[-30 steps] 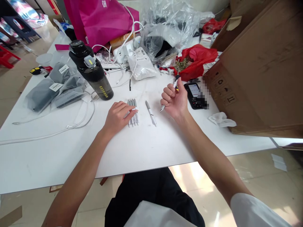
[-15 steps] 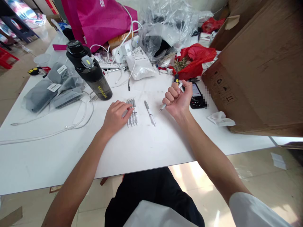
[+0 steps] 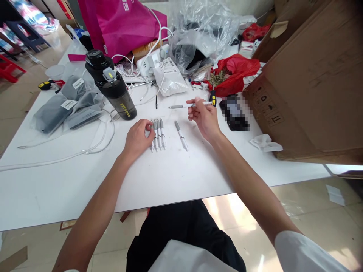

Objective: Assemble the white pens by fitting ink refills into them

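A row of grey-and-white pens (image 3: 158, 134) lies side by side on the white table (image 3: 170, 177). My left hand (image 3: 138, 138) rests at the row's left edge with its fingers curled against the pens. One more pen (image 3: 180, 135) lies alone just right of the row. My right hand (image 3: 202, 115) is raised above the table and pinches another pen (image 3: 184, 105) between thumb and fingertips, held level with its tip pointing left.
A dark water bottle (image 3: 112, 86) stands left of the pens, with white cables (image 3: 85, 149) and grey bagged items (image 3: 61, 107) beyond. A phone (image 3: 234, 112), a red bag (image 3: 235, 73), a crumpled tissue (image 3: 265, 142) and a large cardboard box (image 3: 312, 83) crowd the right. Plastic bags fill the back.
My right hand turned the pen from a fist grip, tip down, to a level fingertip pinch and moved it up and left. My left hand's fingers curled in and slid to the row's left edge.
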`<move>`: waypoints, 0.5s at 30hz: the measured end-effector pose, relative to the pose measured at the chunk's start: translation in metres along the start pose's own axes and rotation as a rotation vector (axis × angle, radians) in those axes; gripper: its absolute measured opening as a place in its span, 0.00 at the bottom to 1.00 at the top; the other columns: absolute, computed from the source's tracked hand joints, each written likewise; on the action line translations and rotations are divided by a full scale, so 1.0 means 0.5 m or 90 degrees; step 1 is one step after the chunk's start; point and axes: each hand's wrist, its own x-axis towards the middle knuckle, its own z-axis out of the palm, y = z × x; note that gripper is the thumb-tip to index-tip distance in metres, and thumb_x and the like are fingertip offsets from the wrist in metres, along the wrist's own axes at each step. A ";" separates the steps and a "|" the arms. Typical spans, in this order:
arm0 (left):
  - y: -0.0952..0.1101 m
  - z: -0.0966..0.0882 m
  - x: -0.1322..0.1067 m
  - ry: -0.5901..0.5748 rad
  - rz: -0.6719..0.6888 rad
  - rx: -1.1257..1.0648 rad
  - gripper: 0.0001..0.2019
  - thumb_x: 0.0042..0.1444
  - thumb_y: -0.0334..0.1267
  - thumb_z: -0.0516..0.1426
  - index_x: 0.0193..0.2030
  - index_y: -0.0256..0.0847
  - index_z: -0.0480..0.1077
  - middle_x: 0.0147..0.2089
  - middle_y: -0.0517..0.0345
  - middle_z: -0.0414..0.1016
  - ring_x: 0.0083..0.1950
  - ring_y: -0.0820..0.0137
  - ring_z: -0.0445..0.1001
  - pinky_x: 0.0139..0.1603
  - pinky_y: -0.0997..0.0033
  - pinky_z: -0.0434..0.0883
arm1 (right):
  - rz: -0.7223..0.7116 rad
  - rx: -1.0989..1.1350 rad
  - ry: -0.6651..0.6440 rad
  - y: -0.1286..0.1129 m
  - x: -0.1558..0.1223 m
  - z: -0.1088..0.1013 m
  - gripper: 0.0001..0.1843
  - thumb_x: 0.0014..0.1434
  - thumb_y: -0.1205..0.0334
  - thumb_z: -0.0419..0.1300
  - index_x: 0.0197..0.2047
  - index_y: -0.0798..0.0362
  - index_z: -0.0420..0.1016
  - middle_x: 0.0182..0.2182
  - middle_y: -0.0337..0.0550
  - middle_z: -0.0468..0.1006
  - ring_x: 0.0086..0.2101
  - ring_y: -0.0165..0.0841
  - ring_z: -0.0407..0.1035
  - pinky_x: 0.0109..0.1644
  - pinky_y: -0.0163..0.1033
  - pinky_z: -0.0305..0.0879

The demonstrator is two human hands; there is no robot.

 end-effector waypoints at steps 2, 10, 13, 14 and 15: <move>0.001 -0.002 -0.001 -0.004 -0.033 0.003 0.10 0.61 0.33 0.65 0.48 0.47 0.74 0.40 0.58 0.80 0.36 0.63 0.73 0.39 0.61 0.66 | 0.013 0.018 -0.032 0.009 -0.003 0.000 0.29 0.59 0.30 0.76 0.44 0.46 0.79 0.38 0.42 0.84 0.33 0.32 0.75 0.38 0.40 0.74; -0.007 -0.003 0.002 0.015 -0.087 0.011 0.13 0.55 0.34 0.69 0.46 0.47 0.76 0.34 0.61 0.81 0.31 0.65 0.71 0.34 0.64 0.62 | -0.098 -0.347 -0.106 0.047 -0.007 -0.022 0.22 0.78 0.42 0.55 0.66 0.43 0.71 0.49 0.45 0.81 0.35 0.37 0.79 0.46 0.46 0.75; 0.006 -0.013 0.005 0.010 -0.128 0.009 0.11 0.54 0.36 0.69 0.44 0.47 0.77 0.34 0.60 0.82 0.31 0.64 0.73 0.36 0.62 0.65 | -0.140 -0.549 -0.147 0.036 -0.015 -0.028 0.22 0.81 0.46 0.48 0.58 0.49 0.78 0.44 0.48 0.84 0.37 0.41 0.75 0.47 0.46 0.69; 0.013 -0.018 0.006 -0.002 -0.151 0.012 0.10 0.55 0.36 0.68 0.44 0.46 0.78 0.34 0.60 0.82 0.32 0.64 0.74 0.38 0.62 0.66 | -0.138 -0.599 -0.165 0.032 -0.017 -0.029 0.22 0.81 0.47 0.48 0.57 0.49 0.79 0.43 0.49 0.85 0.38 0.42 0.75 0.46 0.46 0.66; 0.020 -0.022 0.007 -0.015 -0.175 0.014 0.10 0.55 0.37 0.68 0.44 0.46 0.78 0.35 0.60 0.83 0.34 0.64 0.75 0.39 0.61 0.68 | -0.131 -0.644 -0.186 0.027 -0.018 -0.031 0.22 0.80 0.49 0.48 0.58 0.50 0.80 0.43 0.49 0.86 0.39 0.43 0.74 0.45 0.45 0.65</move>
